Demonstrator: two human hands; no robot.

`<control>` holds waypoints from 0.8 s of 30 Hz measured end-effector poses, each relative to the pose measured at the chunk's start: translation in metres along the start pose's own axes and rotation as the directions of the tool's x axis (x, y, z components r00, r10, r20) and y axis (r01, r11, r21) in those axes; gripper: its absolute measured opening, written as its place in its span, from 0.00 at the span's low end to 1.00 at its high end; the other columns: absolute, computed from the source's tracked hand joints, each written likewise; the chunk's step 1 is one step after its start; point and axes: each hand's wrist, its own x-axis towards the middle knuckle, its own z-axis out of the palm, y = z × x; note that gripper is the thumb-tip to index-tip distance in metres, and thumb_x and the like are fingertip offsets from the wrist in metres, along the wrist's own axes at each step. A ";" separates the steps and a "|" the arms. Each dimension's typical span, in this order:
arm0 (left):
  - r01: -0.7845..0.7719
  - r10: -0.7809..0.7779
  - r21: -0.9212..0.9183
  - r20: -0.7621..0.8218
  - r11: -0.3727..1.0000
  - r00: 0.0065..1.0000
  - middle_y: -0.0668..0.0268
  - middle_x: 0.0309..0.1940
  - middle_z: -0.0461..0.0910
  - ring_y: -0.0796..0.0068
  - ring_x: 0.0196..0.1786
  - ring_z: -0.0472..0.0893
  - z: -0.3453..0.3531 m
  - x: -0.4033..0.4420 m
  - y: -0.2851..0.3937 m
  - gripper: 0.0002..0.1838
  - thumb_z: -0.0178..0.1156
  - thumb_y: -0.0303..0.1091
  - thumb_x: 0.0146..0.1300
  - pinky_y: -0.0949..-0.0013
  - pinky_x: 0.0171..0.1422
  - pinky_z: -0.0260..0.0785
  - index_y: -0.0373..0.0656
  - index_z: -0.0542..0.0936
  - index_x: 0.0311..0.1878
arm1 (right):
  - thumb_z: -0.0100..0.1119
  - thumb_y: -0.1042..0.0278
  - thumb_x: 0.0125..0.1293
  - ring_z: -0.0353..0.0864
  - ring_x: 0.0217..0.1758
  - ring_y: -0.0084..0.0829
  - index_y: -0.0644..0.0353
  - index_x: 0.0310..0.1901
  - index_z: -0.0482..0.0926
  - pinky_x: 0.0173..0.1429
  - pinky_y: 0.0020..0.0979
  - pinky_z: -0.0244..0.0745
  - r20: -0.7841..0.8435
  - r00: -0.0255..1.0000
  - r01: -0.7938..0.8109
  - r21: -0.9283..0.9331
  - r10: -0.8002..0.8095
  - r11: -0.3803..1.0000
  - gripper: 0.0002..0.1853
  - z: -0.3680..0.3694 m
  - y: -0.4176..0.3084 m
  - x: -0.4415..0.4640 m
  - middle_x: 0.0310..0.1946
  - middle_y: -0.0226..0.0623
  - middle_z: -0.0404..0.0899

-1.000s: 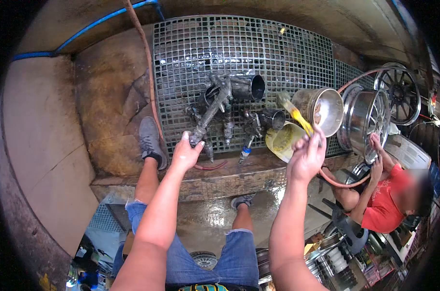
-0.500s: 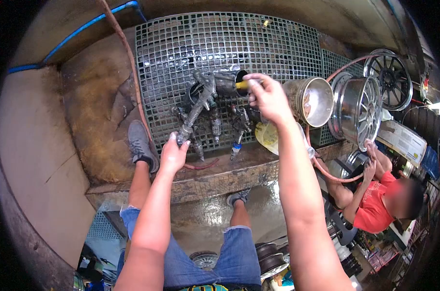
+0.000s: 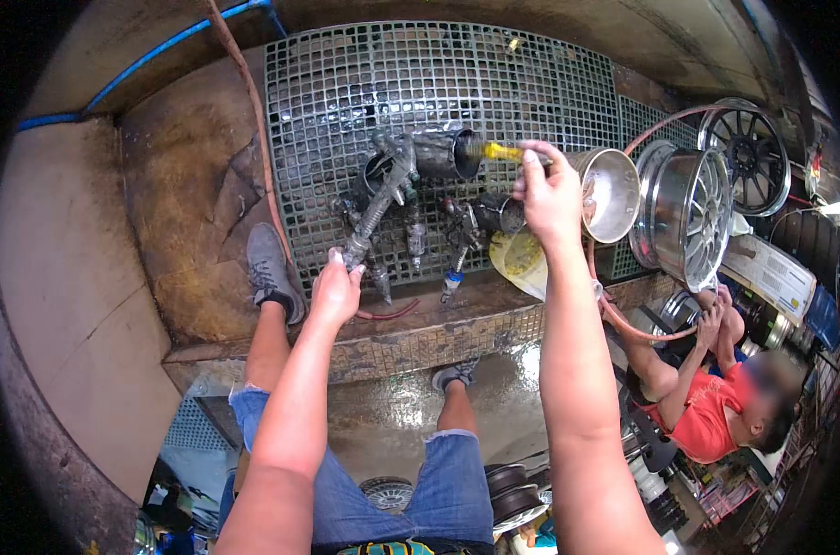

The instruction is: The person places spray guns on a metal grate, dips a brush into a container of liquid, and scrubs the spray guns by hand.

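My left hand is closed around the lower end of a dark, dirty spray gun. Its cylindrical cup lies tilted sideways, with the open mouth facing right. Between the fingers of my right hand is a yellow-handled brush; the dark bristle end, blurred, is at the cup's mouth. More grimy spray guns lie just below on the grate, one with a blue fitting. A pale yellowish container lies near my right forearm, partly hidden by it.
A metal pot stands on its side right of my right hand, with wheel rims beyond it. Everything rests over a plastic grate. A reddish hose runs along the left. A person in a red shirt sits at lower right.
My right hand has moved right, drawing the brush back out of the cup to its mouth. My left hand keeps its hold on the spray gun. The seated person's head has lowered.
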 end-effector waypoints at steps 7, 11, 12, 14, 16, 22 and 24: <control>-0.011 0.012 -0.029 0.018 1.000 1.000 0.36 0.42 0.81 0.33 0.51 0.80 0.001 0.000 -0.004 0.22 0.59 0.35 0.71 0.45 0.55 0.70 0.29 0.67 0.59 | 0.57 0.65 0.77 0.78 0.26 0.19 0.62 0.55 0.80 0.29 0.21 0.77 0.031 0.997 -0.082 0.275 0.076 0.958 0.12 0.014 0.009 0.006 0.30 0.32 0.80; 0.052 -0.053 0.016 0.038 0.999 0.998 0.35 0.43 0.81 0.33 0.52 0.80 -0.007 -0.003 0.010 0.24 0.59 0.36 0.71 0.45 0.56 0.71 0.28 0.66 0.61 | 0.59 0.65 0.76 0.77 0.26 0.18 0.62 0.54 0.81 0.32 0.23 0.78 0.058 0.993 -0.093 -0.215 0.108 0.972 0.12 0.024 0.031 0.007 0.30 0.29 0.78; 0.052 -0.052 0.017 0.038 0.999 0.998 0.35 0.43 0.81 0.33 0.52 0.80 -0.008 -0.004 0.012 0.24 0.59 0.36 0.71 0.45 0.56 0.71 0.28 0.66 0.61 | 0.58 0.66 0.76 0.77 0.25 0.19 0.63 0.54 0.81 0.31 0.23 0.78 0.080 0.983 -0.154 -0.136 0.165 0.979 0.12 0.026 0.032 0.008 0.29 0.30 0.79; 0.076 -0.076 0.005 0.072 0.997 0.994 0.33 0.44 0.80 0.33 0.54 0.80 -0.010 -0.003 0.012 0.26 0.60 0.36 0.71 0.46 0.57 0.71 0.28 0.65 0.62 | 0.58 0.66 0.76 0.78 0.24 0.19 0.63 0.55 0.81 0.30 0.23 0.77 0.103 0.975 -0.203 0.081 0.195 0.976 0.12 0.026 0.032 0.009 0.28 0.30 0.79; 0.064 -0.064 0.001 0.064 0.998 0.996 0.33 0.44 0.80 0.33 0.54 0.79 -0.009 -0.003 0.010 0.26 0.59 0.36 0.71 0.46 0.57 0.71 0.27 0.65 0.62 | 0.59 0.66 0.76 0.77 0.26 0.19 0.62 0.54 0.81 0.30 0.22 0.78 0.043 0.989 -0.145 0.303 0.139 0.942 0.12 0.021 0.015 0.005 0.27 0.29 0.78; 0.059 -0.059 0.003 0.061 0.998 0.996 0.33 0.44 0.80 0.33 0.54 0.79 -0.010 -0.002 0.012 0.25 0.59 0.36 0.71 0.47 0.57 0.71 0.26 0.66 0.60 | 0.60 0.64 0.75 0.77 0.24 0.17 0.65 0.52 0.82 0.28 0.22 0.76 -0.168 0.983 0.053 -0.148 -0.077 0.988 0.13 -0.007 0.008 -0.008 0.25 0.28 0.77; 0.063 -0.063 0.003 0.057 0.998 0.996 0.34 0.44 0.80 0.33 0.54 0.79 -0.009 -0.002 0.011 0.24 0.59 0.36 0.71 0.47 0.57 0.71 0.26 0.66 0.60 | 0.60 0.63 0.75 0.76 0.23 0.17 0.66 0.51 0.82 0.25 0.22 0.74 -0.175 0.984 -0.013 -0.248 -0.032 0.969 0.14 -0.004 -0.005 -0.017 0.25 0.29 0.77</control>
